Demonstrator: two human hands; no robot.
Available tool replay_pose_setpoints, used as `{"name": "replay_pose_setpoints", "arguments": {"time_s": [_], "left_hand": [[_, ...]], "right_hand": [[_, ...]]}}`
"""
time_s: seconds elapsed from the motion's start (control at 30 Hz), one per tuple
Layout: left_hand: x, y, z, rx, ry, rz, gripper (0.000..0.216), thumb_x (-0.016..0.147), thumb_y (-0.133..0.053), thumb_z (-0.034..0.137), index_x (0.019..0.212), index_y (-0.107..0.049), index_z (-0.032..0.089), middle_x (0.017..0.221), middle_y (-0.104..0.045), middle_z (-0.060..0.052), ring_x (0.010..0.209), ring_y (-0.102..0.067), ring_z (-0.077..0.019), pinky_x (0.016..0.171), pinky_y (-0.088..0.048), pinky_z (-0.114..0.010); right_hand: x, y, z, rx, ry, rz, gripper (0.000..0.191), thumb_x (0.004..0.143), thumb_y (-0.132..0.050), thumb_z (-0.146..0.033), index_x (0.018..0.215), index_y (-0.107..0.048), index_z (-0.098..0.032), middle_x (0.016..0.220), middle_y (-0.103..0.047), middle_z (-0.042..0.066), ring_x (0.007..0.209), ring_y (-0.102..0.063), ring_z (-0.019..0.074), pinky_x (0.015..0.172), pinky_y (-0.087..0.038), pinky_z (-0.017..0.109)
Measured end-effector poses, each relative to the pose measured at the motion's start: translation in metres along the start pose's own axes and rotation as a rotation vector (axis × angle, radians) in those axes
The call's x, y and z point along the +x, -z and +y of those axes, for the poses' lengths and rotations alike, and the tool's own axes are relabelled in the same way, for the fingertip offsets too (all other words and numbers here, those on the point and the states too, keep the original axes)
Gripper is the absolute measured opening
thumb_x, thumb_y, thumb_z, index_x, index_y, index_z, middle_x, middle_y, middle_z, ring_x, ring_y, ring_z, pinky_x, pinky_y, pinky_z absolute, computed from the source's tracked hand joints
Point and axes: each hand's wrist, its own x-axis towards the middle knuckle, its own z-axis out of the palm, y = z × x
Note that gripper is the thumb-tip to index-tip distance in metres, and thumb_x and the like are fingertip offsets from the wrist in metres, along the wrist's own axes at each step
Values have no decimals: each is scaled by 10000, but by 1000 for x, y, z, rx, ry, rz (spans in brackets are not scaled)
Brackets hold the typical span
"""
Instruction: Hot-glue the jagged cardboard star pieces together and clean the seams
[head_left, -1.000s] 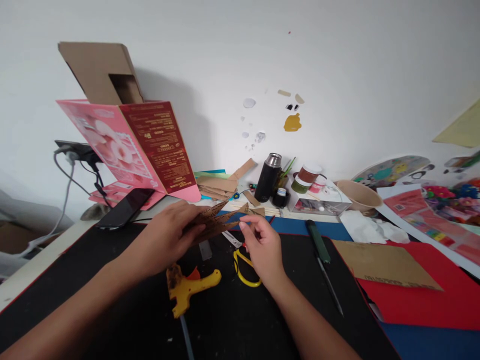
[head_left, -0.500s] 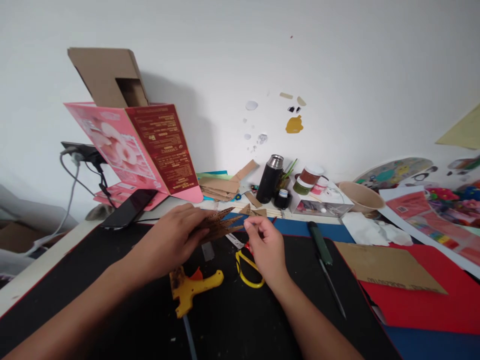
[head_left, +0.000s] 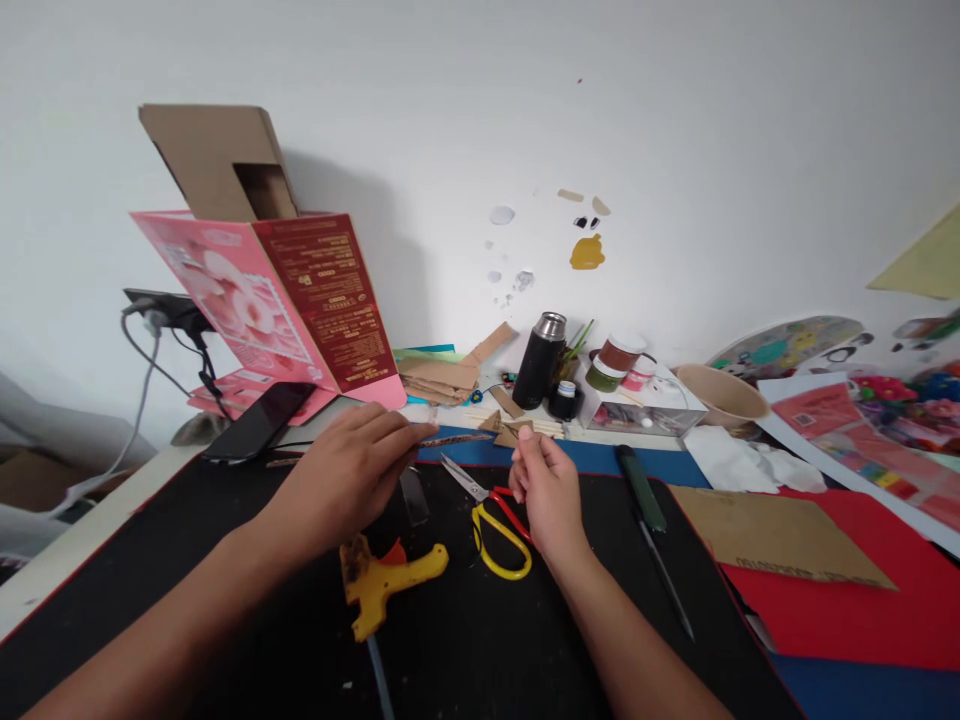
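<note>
My left hand (head_left: 341,478) is closed on a brown cardboard piece (head_left: 457,439), held nearly edge-on and pointing right; most of it is hidden behind the fingers. To its right, my right hand (head_left: 549,487) is pinched shut near the cardboard scraps at the back, and what sits at its fingertips is too small to make out. Between the hands lie scissors (head_left: 501,541) with one yellow and one red handle, blades apart. Below my left hand a yellow glue gun (head_left: 394,580) rests on the black mat (head_left: 465,655). A small clear strip (head_left: 414,497) lies beside the scissors.
At the back stand a black thermos (head_left: 540,362), paint jars (head_left: 619,357) and a cardboard pile (head_left: 439,378). A pink box (head_left: 300,300) and a phone (head_left: 259,422) are left. Rightward lie a green-handled tool (head_left: 641,487), a cardboard sheet (head_left: 772,535) and red sheet (head_left: 862,610).
The cardboard in my left hand has turned from a fanned, pointed view to a thin edge. My right hand has moved slightly right, away from it, uncovering the scissor blades.
</note>
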Motion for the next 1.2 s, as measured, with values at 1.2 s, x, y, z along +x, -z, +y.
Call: {"name": "replay_pose_setpoints", "arguments": {"time_s": [1.2], "left_hand": [[-13, -19, -5, 396, -212, -40, 446, 1033, -512, 131, 1453, -628, 228, 1137, -719, -112, 964, -599, -271, 837, -461, -414]], "right_hand": [[-22, -19, 8, 65, -378, -485, 642, 836, -728, -815, 734, -688, -183, 458, -534, -60, 370, -428, 91, 416, -302, 215]]}}
